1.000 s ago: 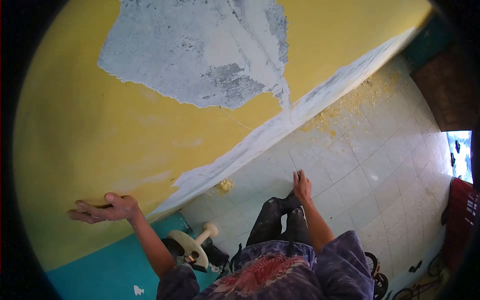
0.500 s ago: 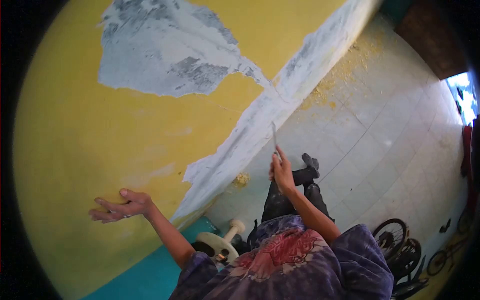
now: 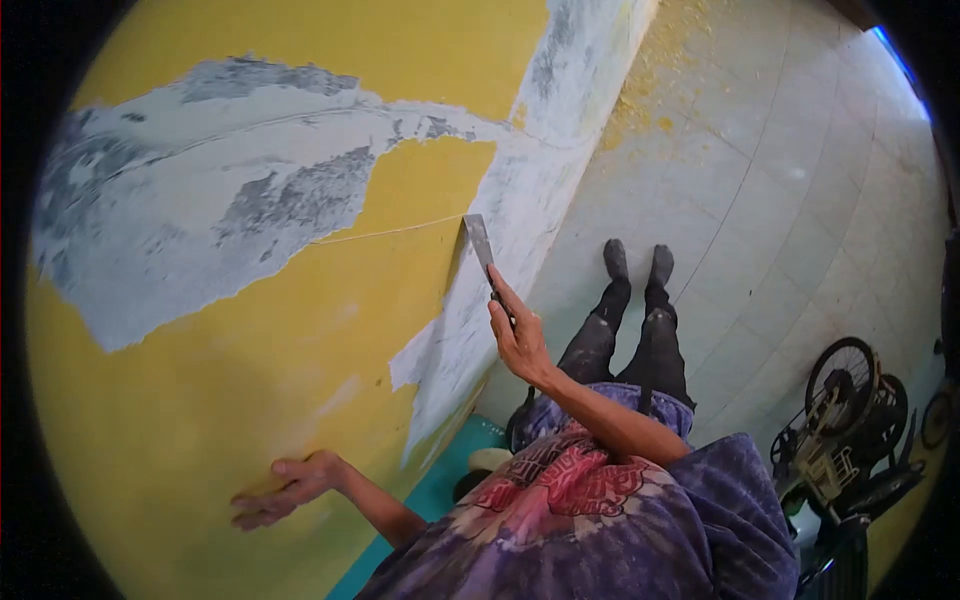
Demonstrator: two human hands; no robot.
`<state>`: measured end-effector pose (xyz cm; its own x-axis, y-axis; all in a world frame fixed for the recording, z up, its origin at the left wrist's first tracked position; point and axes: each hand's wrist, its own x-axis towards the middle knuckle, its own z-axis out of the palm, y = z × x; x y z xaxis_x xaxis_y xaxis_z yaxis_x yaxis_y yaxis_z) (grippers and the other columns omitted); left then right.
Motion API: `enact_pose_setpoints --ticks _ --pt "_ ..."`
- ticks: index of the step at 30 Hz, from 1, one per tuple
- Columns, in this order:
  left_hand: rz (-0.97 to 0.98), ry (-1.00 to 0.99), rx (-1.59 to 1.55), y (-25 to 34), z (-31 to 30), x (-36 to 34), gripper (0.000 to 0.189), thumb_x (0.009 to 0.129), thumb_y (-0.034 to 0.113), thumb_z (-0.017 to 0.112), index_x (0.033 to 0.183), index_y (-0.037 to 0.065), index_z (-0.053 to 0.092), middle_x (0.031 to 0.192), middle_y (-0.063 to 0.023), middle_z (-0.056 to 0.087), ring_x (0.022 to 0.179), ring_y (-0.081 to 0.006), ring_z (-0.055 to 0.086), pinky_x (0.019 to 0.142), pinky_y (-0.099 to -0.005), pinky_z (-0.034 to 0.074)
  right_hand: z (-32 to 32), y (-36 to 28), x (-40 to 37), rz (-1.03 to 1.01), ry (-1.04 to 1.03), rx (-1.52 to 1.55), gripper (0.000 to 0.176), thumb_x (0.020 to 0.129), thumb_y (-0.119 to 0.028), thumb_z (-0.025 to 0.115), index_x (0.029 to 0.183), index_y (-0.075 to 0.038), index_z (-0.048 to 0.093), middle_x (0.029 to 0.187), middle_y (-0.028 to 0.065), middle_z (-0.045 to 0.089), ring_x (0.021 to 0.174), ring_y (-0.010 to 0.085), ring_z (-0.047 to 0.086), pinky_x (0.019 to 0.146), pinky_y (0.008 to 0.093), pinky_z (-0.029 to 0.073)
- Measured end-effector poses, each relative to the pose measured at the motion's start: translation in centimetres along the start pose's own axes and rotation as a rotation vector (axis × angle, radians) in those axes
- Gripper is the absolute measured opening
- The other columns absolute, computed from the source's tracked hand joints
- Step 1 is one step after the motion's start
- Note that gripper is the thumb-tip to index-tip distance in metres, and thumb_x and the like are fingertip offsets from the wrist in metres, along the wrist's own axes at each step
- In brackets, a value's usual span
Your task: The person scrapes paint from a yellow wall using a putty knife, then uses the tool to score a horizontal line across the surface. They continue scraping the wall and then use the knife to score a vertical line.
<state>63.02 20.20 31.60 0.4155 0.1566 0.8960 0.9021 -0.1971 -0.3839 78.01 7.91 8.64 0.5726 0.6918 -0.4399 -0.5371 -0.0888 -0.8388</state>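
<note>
My right hand (image 3: 520, 335) is wrapped round the handle of a metal putty knife (image 3: 478, 240). The blade's end meets the wall at the border between yellow paint and a stripped whitish strip (image 3: 550, 180). From near that edge a thin pale line (image 3: 390, 231) runs left across the yellow wall (image 3: 200, 390) to a large bare grey-white patch (image 3: 200, 190). Lower left, my left hand (image 3: 287, 490) has its fingers stretched out on or very near the painted surface and holds nothing. Whether the palm presses on the wall cannot be seen.
Yellow paint flakes (image 3: 645, 110) lie on the tiled floor (image 3: 740, 240) along the wall's foot. A bicycle (image 3: 845, 390) and other dark wheeled things stand at lower right. Beside my body, a teal band (image 3: 390, 550) and a partly hidden pale object (image 3: 488, 459) show.
My right hand has brought the putty knife to the wall, with its blade at the paint edge. The view has shifted, and my feet now stand side by side. My left hand stays spread.
</note>
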Motion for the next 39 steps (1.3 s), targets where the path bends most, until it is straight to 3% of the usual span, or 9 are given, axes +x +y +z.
enact_pose_setpoints --ticks 14,15,18,19,20,33,36,38,39 --pt "0.058 -0.008 -0.135 -0.4 0.4 -0.4 0.069 0.092 0.048 0.042 0.140 0.000 0.029 0.146 -0.0264 0.015 0.137 -0.0396 0.009 0.105 -0.0573 0.016 0.5 -1.5 5.6 -0.090 0.280 0.015 0.043 0.094 -0.011 0.046 0.137 -0.015 0.042 0.070 0.0101 0.049 0.056 0.0101 0.029 0.049 0.0260 0.034" --pt "0.026 0.020 -0.132 0.0 0.5 -0.1 0.073 0.091 0.054 0.041 0.139 0.001 0.032 0.146 -0.0264 0.018 0.136 -0.0415 0.009 0.104 -0.0577 0.016 -0.1 -2.8 5.4 0.002 0.241 0.038 0.042 0.094 -0.012 0.047 0.136 -0.011 0.042 0.089 0.0131 0.062 0.065 0.0092 0.046 0.061 0.0246 0.043" --pt "0.020 -0.009 -0.071 0.6 -0.1 -0.1 0.072 0.090 0.053 0.042 0.139 0.001 0.032 0.146 -0.0273 0.017 0.136 -0.0422 0.007 0.104 -0.0580 0.016 0.0 -0.4 3.3 -0.030 0.218 0.015 0.041 0.094 -0.012 0.047 0.135 -0.009 0.043 0.116 0.0144 0.061 0.094 0.0124 0.058 0.080 0.0251 0.044" --pt "0.022 -0.019 -0.074 0.6 -0.4 0.2 0.072 0.090 0.053 0.042 0.139 0.001 0.032 0.146 -0.0273 0.017 0.136 -0.0422 0.007 0.104 -0.0580 0.016 0.3 -0.3 2.0 0.013 0.163 0.055 0.041 0.094 -0.012 0.047 0.135 -0.009 0.044 0.128 0.0156 0.054 0.115 0.0159 0.051 0.092 0.0258 0.039" --pt "0.044 -0.020 -0.077 0.8 -0.4 0.4 0.072 0.091 0.053 0.043 0.139 0.001 0.032 0.146 -0.0270 0.017 0.136 -0.0423 0.007 0.104 -0.0581 0.016 0.4 -0.4 1.0 0.015 0.166 0.051 0.041 0.094 -0.012 0.047 0.135 -0.009 0.044 0.128 0.0156 0.054 0.115 0.0159 0.051 0.092 0.0258 0.039" --pt "0.070 0.019 -0.187 1.6 0.1 0.5 0.063 0.093 0.040 0.046 0.139 -0.001 0.032 0.144 -0.0258 0.023 0.137 -0.0392 0.009 0.105 -0.0551 0.016 -1.5 -1.8 0.4 0.033 0.056 -0.241 0.041 0.092 -0.013 0.051 0.133 -0.015 0.048 0.094 0.0201 0.066 0.066 0.0089 0.046 0.064 0.0271 0.044" --pt "0.135 0.022 -0.202 0.8 0.2 0.3 0.063 0.092 0.039 0.048 0.139 0.000 0.032 0.143 -0.0264 0.023 0.137 -0.0390 0.008 0.105 -0.0547 0.016 -1.6 -2.0 0.4 -0.262 0.150 -0.266 0.041 0.093 -0.014 0.049 0.133 -0.016 0.047 0.073 0.0113 0.060 0.060 0.0099 0.039 0.060 0.0272 0.041" --pt "0.118 0.026 -0.191 0.8 0.1 0.2 0.063 0.092 0.040 0.049 0.138 0.000 0.033 0.144 -0.0264 0.023 0.137 -0.0395 0.008 0.105 -0.0553 0.015 -1.9 -4.9 -0.1 0.176 -0.013 -0.098 0.041 0.094 -0.013 0.046 0.134 -0.005 0.044 0.067 0.0002 0.052 0.063 0.0073 0.047 0.058 0.0245 0.040" --pt "0.102 0.032 -0.179 0.9 0.1 0.2 0.063 0.091 0.040 0.049 0.138 0.000 0.034 0.144 -0.0264 0.023 0.137 -0.0400 0.008 0.105 -0.0559 0.014 -1.7 -4.8 -0.2 0.176 -0.014 -0.098 0.041 0.094 -0.013 0.046 0.134 -0.005 0.044 0.067 0.0002 0.052 0.063 0.0073 0.047 0.058 0.0245 0.040"
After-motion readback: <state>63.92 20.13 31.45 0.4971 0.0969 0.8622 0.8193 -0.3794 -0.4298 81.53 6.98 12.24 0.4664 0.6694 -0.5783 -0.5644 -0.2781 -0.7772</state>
